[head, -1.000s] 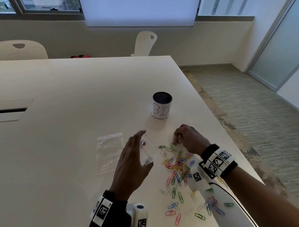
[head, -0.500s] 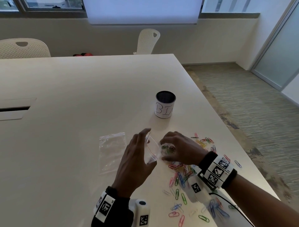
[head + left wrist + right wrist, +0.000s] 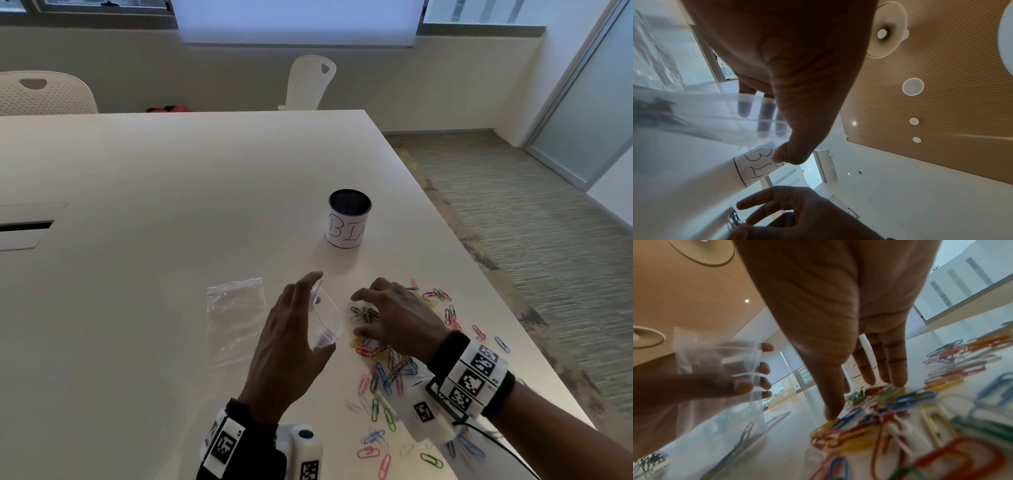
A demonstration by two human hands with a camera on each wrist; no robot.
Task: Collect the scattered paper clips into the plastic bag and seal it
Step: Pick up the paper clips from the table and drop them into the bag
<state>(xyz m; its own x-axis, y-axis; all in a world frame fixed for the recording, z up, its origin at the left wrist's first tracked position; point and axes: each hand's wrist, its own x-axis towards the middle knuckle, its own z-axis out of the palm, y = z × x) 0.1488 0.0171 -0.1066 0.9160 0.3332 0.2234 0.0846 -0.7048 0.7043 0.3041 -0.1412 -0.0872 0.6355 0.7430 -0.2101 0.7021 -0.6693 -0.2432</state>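
My left hand (image 3: 301, 318) pinches a small clear plastic bag (image 3: 325, 323) with a red zip line between thumb and fingers, holding it just above the table with its mouth facing right. The bag (image 3: 705, 116) shows up close in the left wrist view. Coloured paper clips (image 3: 387, 373) lie scattered to its right. My right hand (image 3: 380, 315) is spread over them with straight fingers, its fingertips (image 3: 898, 382) touching clips (image 3: 900, 402). A clump of green clips (image 3: 364, 313) lies under its fingers, beside the bag's mouth.
A second clear bag (image 3: 236, 318) lies flat on the table left of my left hand. A round tin (image 3: 348, 222) with a hand-written paper label stands behind the hands. The table's right edge (image 3: 513, 329) runs close past the clips. White chairs stand at the far side.
My right hand came from the far clips to the bag's mouth with clips in it, then opened and spread over the pile. My left hand kept holding the bag.
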